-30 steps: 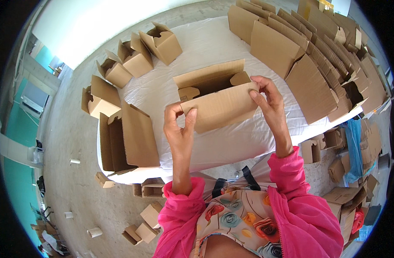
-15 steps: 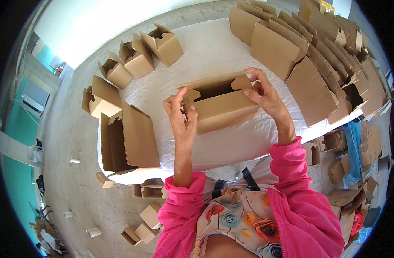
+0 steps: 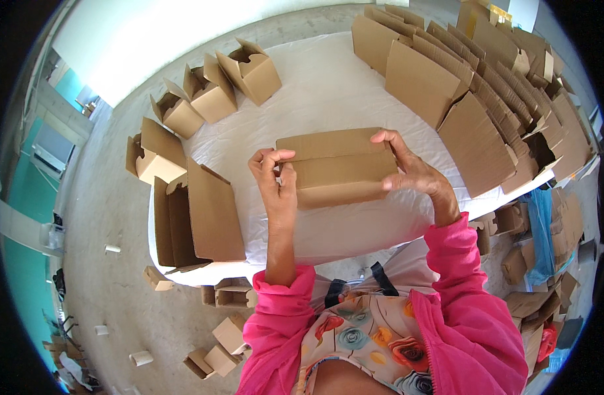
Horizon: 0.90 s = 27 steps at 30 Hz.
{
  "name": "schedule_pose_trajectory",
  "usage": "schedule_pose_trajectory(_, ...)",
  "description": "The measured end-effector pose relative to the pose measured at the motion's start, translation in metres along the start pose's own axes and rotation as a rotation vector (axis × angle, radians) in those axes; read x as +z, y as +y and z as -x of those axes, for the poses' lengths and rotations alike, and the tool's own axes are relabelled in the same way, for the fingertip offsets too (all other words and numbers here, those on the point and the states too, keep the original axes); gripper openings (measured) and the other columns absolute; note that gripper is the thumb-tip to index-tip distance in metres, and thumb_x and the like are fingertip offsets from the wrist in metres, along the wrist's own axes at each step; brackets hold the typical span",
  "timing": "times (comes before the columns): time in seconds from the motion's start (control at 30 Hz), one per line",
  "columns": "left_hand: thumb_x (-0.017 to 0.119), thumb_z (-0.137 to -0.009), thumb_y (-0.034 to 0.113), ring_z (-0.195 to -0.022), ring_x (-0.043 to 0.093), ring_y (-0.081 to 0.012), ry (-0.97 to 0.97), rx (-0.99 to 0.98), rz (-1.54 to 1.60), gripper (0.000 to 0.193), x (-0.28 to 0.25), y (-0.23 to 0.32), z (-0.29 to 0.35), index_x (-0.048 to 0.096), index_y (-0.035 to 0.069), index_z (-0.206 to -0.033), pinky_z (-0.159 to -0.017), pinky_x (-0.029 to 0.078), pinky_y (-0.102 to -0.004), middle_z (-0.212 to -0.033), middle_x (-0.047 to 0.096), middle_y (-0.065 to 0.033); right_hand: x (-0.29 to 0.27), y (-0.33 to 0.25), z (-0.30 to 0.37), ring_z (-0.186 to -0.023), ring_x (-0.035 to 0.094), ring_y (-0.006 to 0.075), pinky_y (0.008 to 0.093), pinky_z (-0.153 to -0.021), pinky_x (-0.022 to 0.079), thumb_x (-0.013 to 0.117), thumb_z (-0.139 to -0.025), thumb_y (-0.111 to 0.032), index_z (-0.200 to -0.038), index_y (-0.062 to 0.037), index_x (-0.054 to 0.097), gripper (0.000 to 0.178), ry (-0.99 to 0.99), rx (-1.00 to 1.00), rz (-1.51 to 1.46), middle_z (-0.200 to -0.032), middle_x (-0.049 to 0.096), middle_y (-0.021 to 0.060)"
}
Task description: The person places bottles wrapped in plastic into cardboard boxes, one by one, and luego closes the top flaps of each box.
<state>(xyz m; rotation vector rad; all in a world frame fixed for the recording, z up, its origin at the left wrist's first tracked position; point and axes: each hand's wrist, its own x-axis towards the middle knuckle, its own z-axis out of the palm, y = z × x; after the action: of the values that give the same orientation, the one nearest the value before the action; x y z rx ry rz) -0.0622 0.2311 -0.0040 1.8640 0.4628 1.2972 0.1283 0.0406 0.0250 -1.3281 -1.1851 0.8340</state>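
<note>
A brown cardboard box (image 3: 345,172) rests on the white-covered table in front of me, its long lid folded down over the top. At its left end my left hand (image 3: 275,178) grips the corner, with bent fingers on the lid's edge and the thumb near the front. My right hand (image 3: 412,168) clasps the other end, fingertips on the lid's far right corner and thumb against the front face. The box's interior and its end flaps are hidden beneath the lid and my fingers.
Left of me stands a larger open box (image 3: 216,217). Several small open boxes (image 3: 249,72) line the table's left edge. Rows of folded cartons (image 3: 424,79) fill the right side. More boxes (image 3: 226,345) lie on the floor, and a blue plastic sheet (image 3: 542,230) hangs at right.
The box was open with its side flaps showing; its lid now covers the opening. Both hands have shifted slightly, my right one lower along the box's end.
</note>
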Motion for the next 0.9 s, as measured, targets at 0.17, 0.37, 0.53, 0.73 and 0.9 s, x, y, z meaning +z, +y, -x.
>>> schedule_pose_trajectory(0.17,0.046,-0.086,0.003,-0.102,0.045,-0.0194,0.043,-0.16,0.258,0.023,-0.003,-0.015,-0.002,0.061,0.008,-0.102,-0.083,0.04,-0.0319,-0.113,0.047,-0.0087,0.009,-0.018,0.003,-0.119,0.042,0.0232,0.0418,-0.098,0.039,0.078,-0.067,-0.019,-0.123,-0.0157,0.043,0.066,0.014,-0.009,0.33,-0.126,0.041,0.0068)
schedule_pose_trajectory(0.37,0.052,-0.084,0.004,-0.103,0.049,-0.0268,0.194,-0.089,-0.082,0.022,-0.004,-0.056,0.041,0.061,0.003,-0.104,-0.087,0.041,-0.0373,-0.113,0.051,-0.0128,-0.017,-0.003,-0.036,-0.111,0.047,0.0242,0.0372,-0.092,0.043,0.079,-0.067,-0.02,-0.119,-0.0095,0.045,0.063,0.329,-0.151,0.38,-0.118,0.048,0.0078)
schedule_pose_trajectory(0.53,0.06,-0.07,-0.005,-0.097,0.051,-0.0299,-0.048,0.066,-0.502,0.025,0.008,-0.051,0.041,0.064,0.009,-0.091,-0.083,0.042,-0.0394,-0.102,0.056,-0.0106,-0.06,0.021,-0.13,-0.111,0.047,0.0317,0.0426,-0.091,0.045,0.079,-0.068,-0.024,-0.121,-0.0081,0.043,0.066,0.741,-0.307,0.781,-0.119,0.047,0.0144)
schedule_pose_trajectory(0.73,0.061,-0.069,-0.003,-0.092,0.052,-0.0275,-0.019,0.063,-0.556,0.023,0.009,-0.058,0.041,0.063,0.013,-0.086,-0.079,0.041,-0.0402,-0.097,0.058,-0.006,-0.066,0.016,-0.207,-0.11,0.044,0.0459,0.0493,-0.089,0.045,0.073,-0.071,-0.039,-0.126,-0.0118,0.037,0.071,0.925,0.081,0.979,-0.117,0.04,0.0275)
schedule_pose_trajectory(0.9,0.061,-0.068,-0.003,-0.093,0.052,-0.0275,-0.026,0.063,-0.536,0.025,0.011,-0.057,0.042,0.061,0.013,-0.086,-0.077,0.04,-0.0413,-0.098,0.057,-0.0049,-0.089,0.041,-0.234,-0.123,0.034,0.0495,0.0538,-0.094,0.039,0.066,-0.077,-0.037,-0.13,-0.0105,0.038,0.066,0.915,0.384,1.466,-0.132,0.027,0.0342)
